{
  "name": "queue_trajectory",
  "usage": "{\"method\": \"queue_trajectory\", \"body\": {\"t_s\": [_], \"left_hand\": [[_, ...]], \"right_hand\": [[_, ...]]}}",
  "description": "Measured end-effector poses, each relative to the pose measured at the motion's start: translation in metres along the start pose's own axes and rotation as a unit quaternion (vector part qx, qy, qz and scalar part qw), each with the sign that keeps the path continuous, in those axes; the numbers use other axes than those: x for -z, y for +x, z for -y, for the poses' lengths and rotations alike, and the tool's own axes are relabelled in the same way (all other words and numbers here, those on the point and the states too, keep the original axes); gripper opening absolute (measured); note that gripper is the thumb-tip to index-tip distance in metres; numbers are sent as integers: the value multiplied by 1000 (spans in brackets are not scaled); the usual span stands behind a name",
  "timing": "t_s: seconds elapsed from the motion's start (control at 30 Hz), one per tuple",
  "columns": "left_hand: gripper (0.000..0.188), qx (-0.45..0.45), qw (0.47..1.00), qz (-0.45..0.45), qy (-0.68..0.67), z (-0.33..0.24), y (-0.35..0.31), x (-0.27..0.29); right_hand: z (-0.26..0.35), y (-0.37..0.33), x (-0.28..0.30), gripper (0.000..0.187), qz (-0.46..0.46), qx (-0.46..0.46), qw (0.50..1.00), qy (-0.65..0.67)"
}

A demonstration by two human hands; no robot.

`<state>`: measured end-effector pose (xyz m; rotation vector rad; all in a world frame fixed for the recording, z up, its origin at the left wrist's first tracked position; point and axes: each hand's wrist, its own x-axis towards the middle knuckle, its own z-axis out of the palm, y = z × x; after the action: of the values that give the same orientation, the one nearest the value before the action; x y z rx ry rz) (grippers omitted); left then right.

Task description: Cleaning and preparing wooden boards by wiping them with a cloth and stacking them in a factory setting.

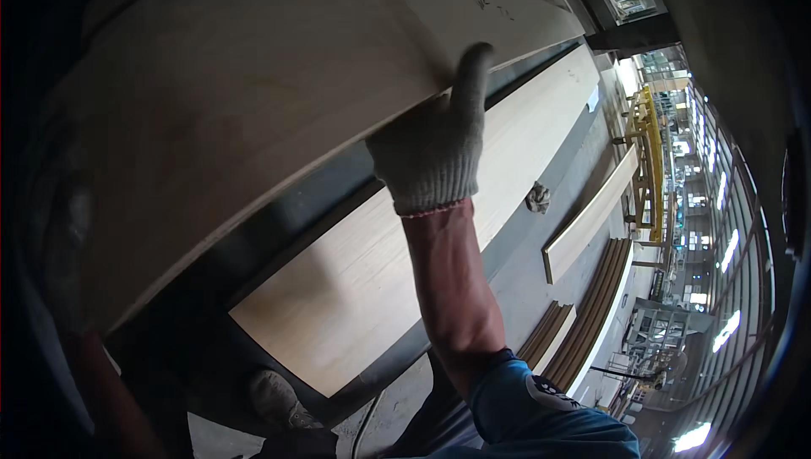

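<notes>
Right hand (431, 142), gloved in pale knit, is seen hooked onto the edge of the wide panel (253, 95), thumb stretched out, fingers hidden behind the board; the panel is held tilted, above and left of that hand. At its far left edge, the left hand (74, 210) is sunk in shadow, its closure not to be told. Beneath the right hand, a second board (363, 290) is laid; to its right, a crumpled grey bundle (538, 198) is spotted.
</notes>
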<state>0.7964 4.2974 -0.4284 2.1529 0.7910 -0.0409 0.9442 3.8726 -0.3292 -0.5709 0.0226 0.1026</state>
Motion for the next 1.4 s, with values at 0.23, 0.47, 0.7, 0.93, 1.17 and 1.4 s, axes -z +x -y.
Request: {"method": "queue_trajectory", "body": {"t_s": [0.23, 0.47, 0.7, 0.93, 1.17, 1.4], "left_hand": [[65, 62, 991, -15, -115, 99, 34, 65], [71, 108, 949, 2, -297, -101, -67, -70], [83, 102, 946, 36, -305, -124, -76, -83], [81, 120, 954, 25, -274, -132, -91, -82], [92, 141, 970, -46, -193, -84, -110, -73], [77, 202, 935, 65, -284, -22, -113, -62]], "right_hand": [[-20, -7, 41, 51, -33, -50, 997, 49], [-22, -27, 93, 36, -134, -83, 986, 52], [-27, -42, 106, 60, -168, -138, 976, -10], [52, 5, 181, 70, -138, -12, 990, -8], [53, -4, 177, 43, -174, -55, 980, -80], [19, -34, 193, 41, -5, -3, 992, -124]]}}
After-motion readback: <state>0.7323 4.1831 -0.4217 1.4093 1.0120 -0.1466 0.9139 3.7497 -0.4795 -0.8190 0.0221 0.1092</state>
